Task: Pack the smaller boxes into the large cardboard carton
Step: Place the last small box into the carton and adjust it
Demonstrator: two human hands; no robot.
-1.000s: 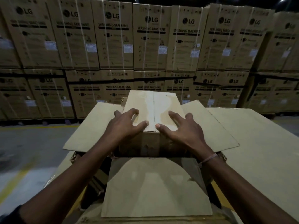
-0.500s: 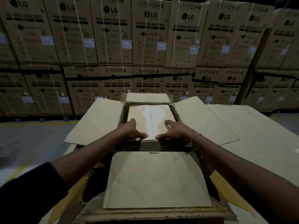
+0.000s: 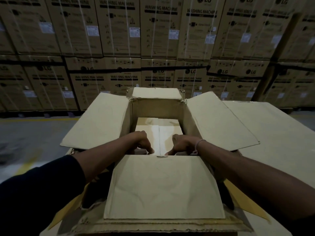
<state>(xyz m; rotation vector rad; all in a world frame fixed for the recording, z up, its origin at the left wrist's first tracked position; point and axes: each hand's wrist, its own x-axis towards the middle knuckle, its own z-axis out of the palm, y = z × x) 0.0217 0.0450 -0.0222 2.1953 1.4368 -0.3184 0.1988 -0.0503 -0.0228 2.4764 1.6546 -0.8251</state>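
The large cardboard carton [image 3: 102, 120] stands in front of me with all its flaps folded outward. A smaller box [image 3: 167, 132] with a taped centre seam sits low inside it, its top well below the carton rim. My left hand [image 3: 141, 142] and my right hand [image 3: 182, 144] reach down into the opening. Both grip the near top edge of the smaller box with curled fingers, thumbs pointing toward each other. The near flap [image 3: 162, 188] hides the front face of the box and my fingertips.
Stacked washing-machine cartons [image 3: 158, 31] form a wall behind. A flat cardboard sheet [image 3: 272, 133] lies to the right of the carton. Grey warehouse floor with a yellow line [image 3: 39, 119] lies to the left.
The smaller box has gone from above the rim down into the large carton. Both hands followed it down and stayed on its near edge.
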